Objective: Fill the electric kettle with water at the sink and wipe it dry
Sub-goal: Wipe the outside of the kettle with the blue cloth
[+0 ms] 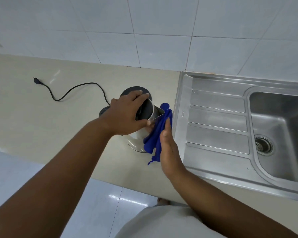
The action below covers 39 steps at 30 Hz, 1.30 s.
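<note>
A steel electric kettle (136, 138) stands on the beige counter, just left of the sink unit. My left hand (127, 114) grips the kettle's top rim from above, fingers spread over the dark lid area. My right hand (169, 150) presses a blue cloth (157, 133) flat against the kettle's right side, near the spout. The cloth hangs down to the counter. The kettle's dark round base (135, 91) lies just behind it, partly hidden by my left hand.
A black power cord (76, 88) with its plug (36, 81) runs loose across the counter (41, 117) to the left. The stainless sink (279, 134) with drainboard (217, 121) and drain (263, 146) fills the right. A tiled wall stands behind. The floor lies below the counter edge.
</note>
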Available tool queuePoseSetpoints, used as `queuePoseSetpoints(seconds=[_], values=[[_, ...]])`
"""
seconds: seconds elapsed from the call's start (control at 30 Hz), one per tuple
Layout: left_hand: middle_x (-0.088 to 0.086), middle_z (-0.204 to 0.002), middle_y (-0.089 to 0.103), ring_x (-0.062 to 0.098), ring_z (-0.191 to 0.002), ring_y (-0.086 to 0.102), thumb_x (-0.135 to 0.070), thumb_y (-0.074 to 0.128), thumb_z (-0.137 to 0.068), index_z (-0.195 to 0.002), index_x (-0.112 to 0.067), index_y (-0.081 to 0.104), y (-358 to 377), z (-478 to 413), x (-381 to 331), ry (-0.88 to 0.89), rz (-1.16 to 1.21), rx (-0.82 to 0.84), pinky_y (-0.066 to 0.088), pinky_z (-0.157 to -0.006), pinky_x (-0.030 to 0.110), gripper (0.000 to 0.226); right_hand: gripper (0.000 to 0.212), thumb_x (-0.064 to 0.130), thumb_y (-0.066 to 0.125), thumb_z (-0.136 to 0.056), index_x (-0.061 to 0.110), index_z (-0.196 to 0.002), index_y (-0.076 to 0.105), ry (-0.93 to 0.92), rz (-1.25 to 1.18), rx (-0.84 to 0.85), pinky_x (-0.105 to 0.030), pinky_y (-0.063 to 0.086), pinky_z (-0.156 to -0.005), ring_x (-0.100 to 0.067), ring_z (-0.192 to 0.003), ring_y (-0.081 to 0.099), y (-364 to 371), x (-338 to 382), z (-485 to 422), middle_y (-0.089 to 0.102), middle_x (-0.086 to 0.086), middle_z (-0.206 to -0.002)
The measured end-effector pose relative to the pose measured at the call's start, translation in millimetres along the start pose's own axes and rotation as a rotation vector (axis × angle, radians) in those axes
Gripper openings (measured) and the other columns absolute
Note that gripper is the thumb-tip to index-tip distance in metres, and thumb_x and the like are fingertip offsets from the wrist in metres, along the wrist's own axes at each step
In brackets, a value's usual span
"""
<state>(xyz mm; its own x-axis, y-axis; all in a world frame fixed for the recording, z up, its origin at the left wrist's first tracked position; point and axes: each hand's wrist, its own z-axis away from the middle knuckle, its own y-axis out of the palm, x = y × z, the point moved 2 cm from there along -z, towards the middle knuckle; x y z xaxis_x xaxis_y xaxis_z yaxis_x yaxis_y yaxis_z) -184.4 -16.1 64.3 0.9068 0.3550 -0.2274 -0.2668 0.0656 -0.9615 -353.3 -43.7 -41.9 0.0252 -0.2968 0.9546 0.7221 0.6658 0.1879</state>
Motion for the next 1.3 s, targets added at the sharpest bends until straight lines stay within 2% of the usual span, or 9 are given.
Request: queuePoseSetpoints(seconds=[0.13,0.3,0.4,0.63,0.83,0.9,1.07,1.17,1.3], values=[[0.005,-0.160,0.026,0.034,-0.136,0.040,-0.070,0.044,-0.080,-0.154,-0.026,0.023,8,-4,-4,-0.017,-0.111,-0.015,0.035,-0.104,0.055,0.089,0.073,0.051,0.030,-0.096,0.030,-0.159,0.000,-0.194,0.225,-0.016,-0.038,0.018,-0.126,-0.009,-0.155,0.011,14,-10,18,0.007,0.009,-0.169],[0.009,-0.153,0.036,0.039,-0.124,0.049,-0.073,0.036,-0.082,-0.151,-0.026,0.028,12,-5,-7,-0.076,-0.200,-0.111,0.040,-0.097,0.052,0.084,0.101,0.095,0.043,-0.069,0.048,-0.154,0.017,0.143,0.056,-0.059,-0.045,0.024,-0.124,-0.011,-0.150,0.029,-9,-30,-34,0.026,0.012,-0.165],[0.010,-0.151,0.038,0.039,-0.123,0.050,-0.071,0.038,-0.085,-0.150,-0.025,0.030,16,-7,-7,-0.108,-0.196,-0.146,0.039,-0.098,0.052,0.080,0.103,0.095,0.046,-0.066,0.045,-0.153,0.026,0.169,-0.004,-0.032,-0.044,0.028,-0.123,-0.011,-0.146,0.036,-3,-14,-35,0.038,0.012,-0.159],[0.017,-0.148,0.041,0.043,-0.117,0.052,-0.064,0.029,-0.094,-0.148,-0.020,0.031,20,-12,-26,-0.219,-0.243,-0.191,0.040,-0.095,0.053,0.070,0.075,0.052,0.027,-0.097,0.028,-0.154,-0.015,-0.286,0.457,0.009,-0.035,-0.003,-0.127,-0.008,-0.153,-0.020,22,-2,9,-0.018,0.009,-0.167],[0.012,-0.155,0.031,0.043,-0.127,0.044,-0.056,0.039,-0.091,-0.152,-0.027,0.021,10,-12,-19,-0.158,-0.198,-0.090,0.039,-0.097,0.052,0.071,0.097,0.078,0.027,-0.086,0.023,-0.160,-0.002,-0.002,0.352,-0.106,-0.045,0.015,-0.126,-0.012,-0.156,0.007,-3,-21,-27,0.006,0.004,-0.170],[0.012,-0.156,0.028,0.044,-0.128,0.043,-0.056,0.038,-0.092,-0.154,-0.030,0.017,9,-12,-20,-0.155,-0.199,-0.062,0.038,-0.098,0.053,0.070,0.099,0.077,0.027,-0.083,0.022,-0.161,-0.002,0.008,0.323,-0.118,-0.043,0.012,-0.127,-0.010,-0.156,0.003,1,-11,-26,0.004,0.006,-0.170],[0.018,-0.150,0.033,0.044,-0.122,0.046,-0.058,0.033,-0.095,-0.151,-0.029,0.022,12,-15,-35,-0.195,-0.199,-0.082,0.042,-0.094,0.052,0.065,0.083,0.058,0.031,-0.094,0.027,-0.155,-0.015,-0.278,0.431,0.000,-0.029,-0.006,-0.125,-0.009,-0.153,-0.021,25,10,19,-0.019,0.008,-0.167],[0.022,-0.139,0.043,0.044,-0.112,0.051,-0.060,0.028,-0.095,-0.149,-0.026,0.027,15,-18,-42,-0.211,-0.239,-0.138,0.046,-0.085,0.048,0.063,0.081,0.061,0.027,-0.099,0.023,-0.156,-0.016,-0.367,0.536,-0.024,-0.042,-0.001,-0.127,-0.019,-0.154,-0.020,21,-10,17,-0.018,-0.001,-0.168],[0.023,-0.126,0.050,0.044,-0.102,0.055,-0.063,0.027,-0.095,-0.143,-0.025,0.035,15,-23,-42,-0.216,-0.290,-0.163,0.039,-0.069,0.041,0.062,0.089,0.070,0.030,-0.089,0.032,-0.156,-0.014,-0.078,0.388,-0.121,-0.046,0.012,-0.127,-0.014,-0.156,-0.001,4,-27,-4,-0.006,0.005,-0.169]])
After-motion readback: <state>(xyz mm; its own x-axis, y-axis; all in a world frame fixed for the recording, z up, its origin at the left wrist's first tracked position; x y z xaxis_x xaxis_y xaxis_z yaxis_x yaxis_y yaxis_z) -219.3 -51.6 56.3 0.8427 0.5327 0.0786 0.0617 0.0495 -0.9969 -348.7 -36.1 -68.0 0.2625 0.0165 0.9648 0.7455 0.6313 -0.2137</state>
